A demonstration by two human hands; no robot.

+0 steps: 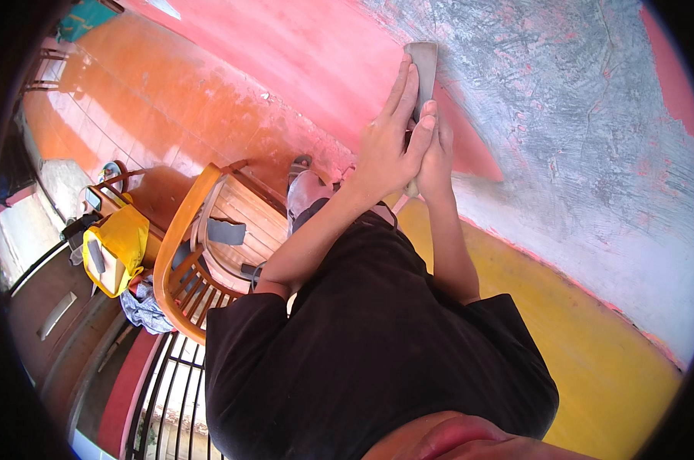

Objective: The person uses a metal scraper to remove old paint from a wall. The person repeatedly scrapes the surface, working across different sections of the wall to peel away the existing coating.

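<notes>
A broad-bladed metal scraper [426, 64] lies with its wide edge against a painted wall, where pink paint [318, 52] meets a rough grey, scraped area [536, 98]. My right hand [437, 164] is wrapped around the scraper's handle, which is mostly hidden. Pressed alongside it, my left hand [388, 141] has its fingers stretched along the blade and its thumb crossing near the right thumb. Both forearms reach forward from my black shirt.
To my left stands a wooden armchair [189, 230] with a dark torn sheet, perhaps sandpaper [226, 232], on its seat. Beyond it are a yellow plastic bag [131, 236], a phone [93, 198] and crumpled cloth [145, 305]. Black metal bars [171, 391] run below the chair.
</notes>
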